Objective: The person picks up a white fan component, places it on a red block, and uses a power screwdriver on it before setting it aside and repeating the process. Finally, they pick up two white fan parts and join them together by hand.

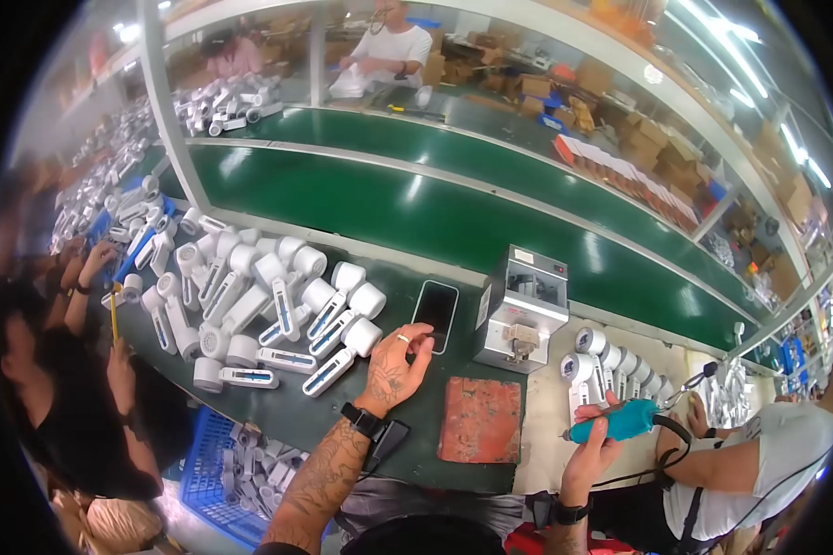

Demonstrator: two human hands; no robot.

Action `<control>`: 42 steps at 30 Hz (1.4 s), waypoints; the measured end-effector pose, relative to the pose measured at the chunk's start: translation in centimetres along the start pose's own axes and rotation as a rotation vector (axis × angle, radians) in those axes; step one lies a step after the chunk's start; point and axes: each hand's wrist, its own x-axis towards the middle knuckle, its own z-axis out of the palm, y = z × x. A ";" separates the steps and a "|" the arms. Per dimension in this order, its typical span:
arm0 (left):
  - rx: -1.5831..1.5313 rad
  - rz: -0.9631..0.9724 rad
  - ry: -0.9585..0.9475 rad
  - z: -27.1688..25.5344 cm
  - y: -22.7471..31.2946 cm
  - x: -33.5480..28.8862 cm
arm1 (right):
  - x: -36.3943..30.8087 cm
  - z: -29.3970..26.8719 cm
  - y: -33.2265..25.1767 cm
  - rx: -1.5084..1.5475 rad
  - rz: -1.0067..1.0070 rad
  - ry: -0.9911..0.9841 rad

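Note:
My right hand (594, 453) grips a teal electric screwdriver (625, 422), its tip pointing left and a black cord curving from its back end. My left hand (396, 368), a ring on one finger, hovers or rests at the near-left edge of a dark-screened phone (436, 314); its fingers are curled in, with nothing visible in them. Just left of that hand lies a white piece shaped like a handheld shower head (330, 372), with a dark and blue strip along its handle. Many like it form a pile (250, 287) across the table's left side.
A grey metal machine (523, 310) stands beyond a worn red block (480, 421). More white pieces (611, 361) line up at right. Behind runs a green conveyor (342, 194). A blue crate (208, 472) sits low at left. Co-workers flank me: dark clothes (74, 407), white shirt (713, 490).

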 end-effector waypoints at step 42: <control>0.522 0.291 -0.779 22.7 13.4 -0.6 | 0.3 -5.9 -0.3 0.026 0.076 0.064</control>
